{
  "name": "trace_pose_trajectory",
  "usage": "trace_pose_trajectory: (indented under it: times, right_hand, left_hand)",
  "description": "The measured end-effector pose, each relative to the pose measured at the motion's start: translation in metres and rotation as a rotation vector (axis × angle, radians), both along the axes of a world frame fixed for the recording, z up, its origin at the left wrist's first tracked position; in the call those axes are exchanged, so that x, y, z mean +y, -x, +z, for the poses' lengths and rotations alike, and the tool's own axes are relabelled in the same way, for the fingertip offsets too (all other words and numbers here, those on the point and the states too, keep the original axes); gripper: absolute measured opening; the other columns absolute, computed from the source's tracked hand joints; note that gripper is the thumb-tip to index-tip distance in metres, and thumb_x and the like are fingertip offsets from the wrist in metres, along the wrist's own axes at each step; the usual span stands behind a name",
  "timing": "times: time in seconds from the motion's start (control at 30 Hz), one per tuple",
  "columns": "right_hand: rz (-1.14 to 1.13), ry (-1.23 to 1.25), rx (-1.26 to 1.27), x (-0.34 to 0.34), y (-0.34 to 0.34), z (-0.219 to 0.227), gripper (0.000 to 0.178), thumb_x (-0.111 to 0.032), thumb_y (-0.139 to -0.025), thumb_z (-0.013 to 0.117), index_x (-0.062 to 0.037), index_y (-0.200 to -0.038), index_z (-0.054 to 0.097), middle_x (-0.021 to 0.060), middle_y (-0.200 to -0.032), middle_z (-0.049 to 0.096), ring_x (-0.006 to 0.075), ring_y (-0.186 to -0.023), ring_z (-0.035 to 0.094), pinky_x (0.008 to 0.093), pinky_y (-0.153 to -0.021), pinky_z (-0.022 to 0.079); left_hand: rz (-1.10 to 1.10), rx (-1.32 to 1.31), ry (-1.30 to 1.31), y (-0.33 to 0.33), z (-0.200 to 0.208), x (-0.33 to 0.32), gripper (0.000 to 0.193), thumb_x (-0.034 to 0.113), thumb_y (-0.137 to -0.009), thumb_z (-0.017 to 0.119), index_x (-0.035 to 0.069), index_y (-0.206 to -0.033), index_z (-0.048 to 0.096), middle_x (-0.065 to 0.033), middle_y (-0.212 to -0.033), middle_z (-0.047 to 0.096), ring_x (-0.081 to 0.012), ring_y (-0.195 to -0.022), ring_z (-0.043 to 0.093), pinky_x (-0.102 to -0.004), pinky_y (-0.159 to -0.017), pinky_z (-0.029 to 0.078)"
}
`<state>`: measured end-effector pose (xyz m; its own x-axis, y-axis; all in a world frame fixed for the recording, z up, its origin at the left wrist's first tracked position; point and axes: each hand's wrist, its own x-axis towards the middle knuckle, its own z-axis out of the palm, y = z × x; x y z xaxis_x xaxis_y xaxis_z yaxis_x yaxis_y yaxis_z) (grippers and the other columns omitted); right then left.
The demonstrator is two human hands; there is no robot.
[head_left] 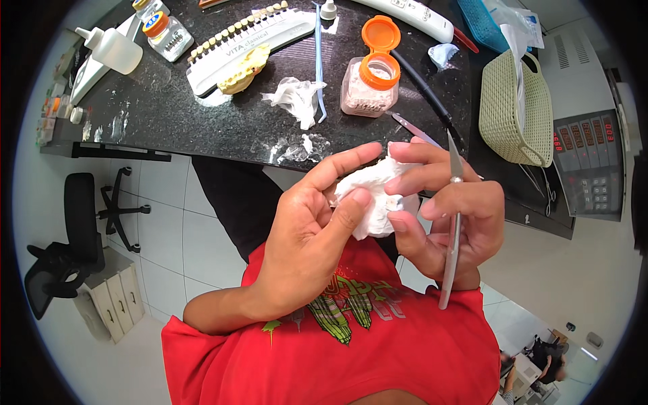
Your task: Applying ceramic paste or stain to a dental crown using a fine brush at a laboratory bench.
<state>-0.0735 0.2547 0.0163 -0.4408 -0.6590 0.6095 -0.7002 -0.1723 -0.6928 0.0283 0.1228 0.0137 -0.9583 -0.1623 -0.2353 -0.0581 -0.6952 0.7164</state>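
Observation:
A rough white plaster piece [370,177], like a dental cast, is held over my lap just off the table's front edge. My left hand [300,226] grips its left side, thumb pressed on the face toward me. From the other side, fingertips of my right hand [472,216] touch the plaster. A slim metal craft knife [451,263] is tucked between those right fingers, its pointed blade upward and clear of the plaster. Part of the cast is hidden behind my fingers.
On the black speckled table [223,128] stand an open orange-lidded jar [368,88] of pinkish powder, a tooth shade guide [253,44], a yellow lumpy piece [244,69], crumpled white film [295,100] and a blue stick tool [319,61]. A beige basket [516,128] stands right; a squeeze bottle [116,52] left.

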Motion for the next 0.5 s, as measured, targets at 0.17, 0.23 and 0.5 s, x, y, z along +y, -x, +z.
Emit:
trace_pose_trajectory:
  times: [0.17,0.23,0.5]
  right_hand:
    - [-0.024,-0.045,0.024,-0.005,-0.003,-0.003,0.034,-0.006,-0.078,0.07,-0.0081,-0.096,0.041,0.0156,-0.086,0.066,0.0369,-0.102,0.061,0.052,-0.098,0.038]
    - [-0.05,-0.047,0.031,-0.005,-0.003,-0.007,0.034,-0.007,-0.078,0.07,-0.0082,-0.096,0.041,0.0156,-0.086,0.066,0.0369,-0.102,0.061,0.0522,-0.098,0.038]
    - [-0.062,0.011,-0.013,-0.007,-0.005,-0.015,0.033,-0.008,-0.079,0.071,-0.0081,-0.095,0.042,0.0158,-0.085,0.066,0.0364,-0.101,0.062,0.0507,-0.099,0.038]
  left_hand:
    - [-0.067,-0.061,0.0,-0.001,0.002,-0.002,0.038,0.006,-0.096,0.045,-0.006,-0.132,0.039,-0.0101,-0.11,0.059,-0.0063,-0.093,0.057,-0.0211,-0.08,0.047]
    - [-0.026,-0.106,-0.253,-0.001,0.011,-0.003,0.039,0.003,-0.095,0.041,-0.006,-0.133,0.038,-0.0104,-0.113,0.057,-0.008,-0.092,0.058,-0.0212,-0.079,0.047]
    - [-0.113,-0.129,-0.379,-0.008,0.017,-0.008,0.044,0.01,-0.097,0.038,-0.005,-0.138,0.032,-0.0085,-0.117,0.054,-0.0113,-0.105,0.053,-0.0285,-0.094,0.042]
